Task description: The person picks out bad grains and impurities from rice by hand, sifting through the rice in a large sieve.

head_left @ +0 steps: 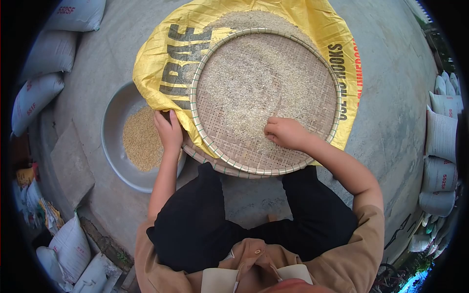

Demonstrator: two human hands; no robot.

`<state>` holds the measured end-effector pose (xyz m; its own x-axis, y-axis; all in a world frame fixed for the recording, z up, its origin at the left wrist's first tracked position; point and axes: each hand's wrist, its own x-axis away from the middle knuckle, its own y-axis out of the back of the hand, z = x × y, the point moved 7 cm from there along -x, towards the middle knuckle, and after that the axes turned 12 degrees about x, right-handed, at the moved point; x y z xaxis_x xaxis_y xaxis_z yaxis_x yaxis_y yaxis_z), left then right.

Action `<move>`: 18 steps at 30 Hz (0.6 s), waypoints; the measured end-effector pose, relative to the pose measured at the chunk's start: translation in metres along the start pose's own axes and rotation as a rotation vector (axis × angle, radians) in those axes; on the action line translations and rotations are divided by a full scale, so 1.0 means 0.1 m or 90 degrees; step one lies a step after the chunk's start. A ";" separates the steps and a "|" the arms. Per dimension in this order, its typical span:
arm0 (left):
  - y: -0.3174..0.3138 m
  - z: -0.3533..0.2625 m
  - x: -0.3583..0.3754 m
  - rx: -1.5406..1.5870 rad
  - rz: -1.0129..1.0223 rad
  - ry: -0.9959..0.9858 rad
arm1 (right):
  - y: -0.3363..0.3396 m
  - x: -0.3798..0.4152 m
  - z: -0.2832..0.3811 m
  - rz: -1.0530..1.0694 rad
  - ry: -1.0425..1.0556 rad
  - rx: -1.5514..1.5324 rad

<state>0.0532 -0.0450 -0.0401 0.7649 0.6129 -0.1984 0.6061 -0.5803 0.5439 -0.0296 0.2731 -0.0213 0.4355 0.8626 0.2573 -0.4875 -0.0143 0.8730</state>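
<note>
Step in hand, my read: hand-picking through the pale grain (249,93) spread in the upper woven tray (273,172). Right grip (284,132) was over the near-right part of the spread, thumb and fingertips drawn together, at or just above the grain. Any speck pinched there was too small to tell.

Left grip (169,131) was at the near-left edge of the yellow sack (151,73), thumb and fingers about the edge; can't tell if it pinched the fabric or just rested.

Layout: upper tray overlapped the sack, near rim by the 2 knees; the rim of a lower tray (200,155) poked out at near left. More grain lay on the sack beyond the far rim. Metal basin (110,141) sat on the concrete floor (391,88) at left, golden grain (141,139) inside, partly behind the left forearm.

Next move, as judged: another pick called for a small lift, fingertips parted, then a light pinch without raking the spread. Left side needed to keep off the tray rim; a bump could shift the layer or spill it over the near edge.
</note>
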 end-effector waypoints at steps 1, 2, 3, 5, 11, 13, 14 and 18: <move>0.00 0.01 0.00 -0.001 -0.001 0.000 | 0.01 0.00 0.00 -0.001 -0.005 -0.005; 0.00 0.01 0.00 -0.005 -0.002 -0.001 | 0.01 0.00 0.00 -0.001 -0.004 -0.005; 0.00 0.02 0.00 -0.009 -0.003 -0.003 | 0.03 0.01 -0.01 -0.021 -0.013 -0.025; 0.00 0.04 0.00 -0.013 -0.004 0.001 | 0.07 0.03 -0.02 -0.040 -0.022 -0.045; 0.01 0.02 -0.01 -0.018 -0.002 0.008 | 0.22 -0.10 -0.03 -0.083 -0.072 -0.049; -0.01 0.01 0.01 -0.016 0.008 0.025 | 0.20 -0.37 0.15 0.015 -0.103 -0.222; -0.01 0.01 0.00 -0.012 0.011 0.025 | 0.24 -0.49 0.36 0.086 -0.058 -0.445; 0.00 0.03 0.00 -0.021 -0.014 -0.011 | 0.70 -0.58 0.95 0.205 0.008 -0.930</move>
<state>0.0542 -0.0466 -0.0427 0.7553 0.6159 -0.2239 0.6155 -0.5492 0.5653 -0.0166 0.1739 0.0641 0.1630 0.9249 0.3435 -0.8691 0.2994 -0.3938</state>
